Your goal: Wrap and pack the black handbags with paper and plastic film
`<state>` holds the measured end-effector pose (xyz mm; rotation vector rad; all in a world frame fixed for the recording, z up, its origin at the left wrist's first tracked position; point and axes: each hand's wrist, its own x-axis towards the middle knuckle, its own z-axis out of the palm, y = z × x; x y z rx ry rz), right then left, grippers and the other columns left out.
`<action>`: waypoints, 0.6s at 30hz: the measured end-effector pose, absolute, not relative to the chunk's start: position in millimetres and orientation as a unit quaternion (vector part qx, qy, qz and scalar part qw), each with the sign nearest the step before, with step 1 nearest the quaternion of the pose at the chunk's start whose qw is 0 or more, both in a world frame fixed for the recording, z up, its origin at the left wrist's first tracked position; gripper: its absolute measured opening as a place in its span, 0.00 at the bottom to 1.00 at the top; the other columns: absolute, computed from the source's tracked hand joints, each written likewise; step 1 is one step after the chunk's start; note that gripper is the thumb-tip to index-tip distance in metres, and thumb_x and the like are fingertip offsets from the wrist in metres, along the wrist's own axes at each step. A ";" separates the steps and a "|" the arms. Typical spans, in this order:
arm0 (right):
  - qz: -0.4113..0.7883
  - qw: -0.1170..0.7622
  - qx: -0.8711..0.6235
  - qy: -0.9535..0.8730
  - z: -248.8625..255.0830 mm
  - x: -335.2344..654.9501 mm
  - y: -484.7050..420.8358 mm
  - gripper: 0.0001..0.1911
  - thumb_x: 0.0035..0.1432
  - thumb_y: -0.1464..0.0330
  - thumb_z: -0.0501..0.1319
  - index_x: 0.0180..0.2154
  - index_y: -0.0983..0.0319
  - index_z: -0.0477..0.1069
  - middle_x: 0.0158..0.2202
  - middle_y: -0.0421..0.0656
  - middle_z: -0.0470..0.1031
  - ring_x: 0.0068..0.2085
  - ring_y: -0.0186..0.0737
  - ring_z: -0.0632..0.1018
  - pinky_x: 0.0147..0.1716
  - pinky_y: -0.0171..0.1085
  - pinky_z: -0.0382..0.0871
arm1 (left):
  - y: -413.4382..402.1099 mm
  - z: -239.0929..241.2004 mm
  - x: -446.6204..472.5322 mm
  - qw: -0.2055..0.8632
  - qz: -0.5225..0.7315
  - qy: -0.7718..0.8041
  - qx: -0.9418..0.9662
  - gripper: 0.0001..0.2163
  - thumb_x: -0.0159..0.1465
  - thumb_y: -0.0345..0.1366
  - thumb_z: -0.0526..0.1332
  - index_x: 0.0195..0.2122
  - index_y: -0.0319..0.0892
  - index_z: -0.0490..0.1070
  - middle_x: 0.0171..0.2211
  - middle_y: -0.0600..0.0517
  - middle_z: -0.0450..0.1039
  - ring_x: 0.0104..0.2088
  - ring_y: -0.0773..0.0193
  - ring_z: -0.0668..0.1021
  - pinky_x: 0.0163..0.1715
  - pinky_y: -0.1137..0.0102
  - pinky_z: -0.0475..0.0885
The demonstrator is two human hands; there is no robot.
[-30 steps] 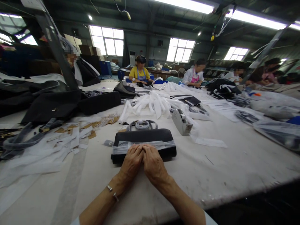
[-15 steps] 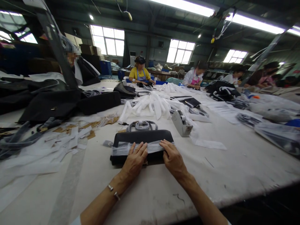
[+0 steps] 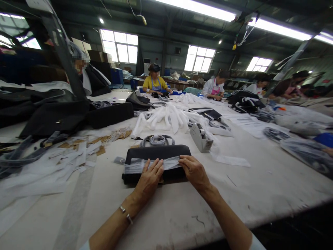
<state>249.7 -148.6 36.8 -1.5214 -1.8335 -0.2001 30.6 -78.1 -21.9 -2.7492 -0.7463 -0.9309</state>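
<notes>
The left hand [image 3: 148,180] and right hand [image 3: 195,172], joined before, now lie apart on the black bag [image 3: 158,152].

The person is wearing a thin silver-coloured metal bracelet [image 3: 125,214] on the wrist just behind the left hand [image 3: 148,178]. Both forearms are showing bare. Well back from the bracelet, a pale short sleeve edge [image 3: 256,240] is showing on each upper arm.
</notes>
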 end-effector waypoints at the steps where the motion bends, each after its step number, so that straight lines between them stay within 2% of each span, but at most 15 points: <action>1: -0.079 0.370 -0.588 -0.715 37.4 249.6 -149.2 0.10 0.65 0.72 0.56 0.39 0.59 0.77 0.45 0.47 0.78 0.47 0.43 0.78 0.49 0.43 0.74 | -77.9 -22.7 30.6 0.075 -0.310 -0.248 -0.915 0.18 0.67 0.23 0.45 0.52 0.38 0.68 0.58 0.41 0.68 0.63 0.54 0.65 0.62 0.46 0.58; 7: -0.111 0.393 -0.545 -0.732 26.8 248.7 -156.5 0.12 0.66 0.75 0.53 0.38 0.61 0.75 0.45 0.48 0.77 0.52 0.45 0.74 0.52 0.48 0.72 | -78.0 -19.7 28.2 0.092 -0.301 -0.242 -0.918 0.22 0.67 0.22 0.44 0.62 0.36 0.59 0.59 0.41 0.67 0.63 0.54 0.65 0.63 0.49 0.56; 14: -0.121 0.381 -0.543 -0.738 15.7 250.5 -163.8 0.14 0.66 0.75 0.51 0.39 0.61 0.75 0.44 0.48 0.78 0.51 0.45 0.75 0.54 0.49 0.71 | -79.8 -14.1 25.1 0.088 -0.266 -0.236 -0.930 0.22 0.68 0.26 0.48 0.63 0.43 0.60 0.61 0.44 0.65 0.63 0.52 0.65 0.62 0.47 0.56; 18: -0.114 0.326 -0.594 -0.726 33.6 242.5 -166.9 0.08 0.64 0.69 0.59 0.36 0.60 0.76 0.42 0.47 0.79 0.50 0.48 0.76 0.57 0.54 0.66 | -80.1 -14.5 26.0 0.094 -0.253 -0.233 -0.934 0.23 0.68 0.27 0.50 0.64 0.46 0.59 0.62 0.46 0.64 0.63 0.50 0.65 0.62 0.45 0.56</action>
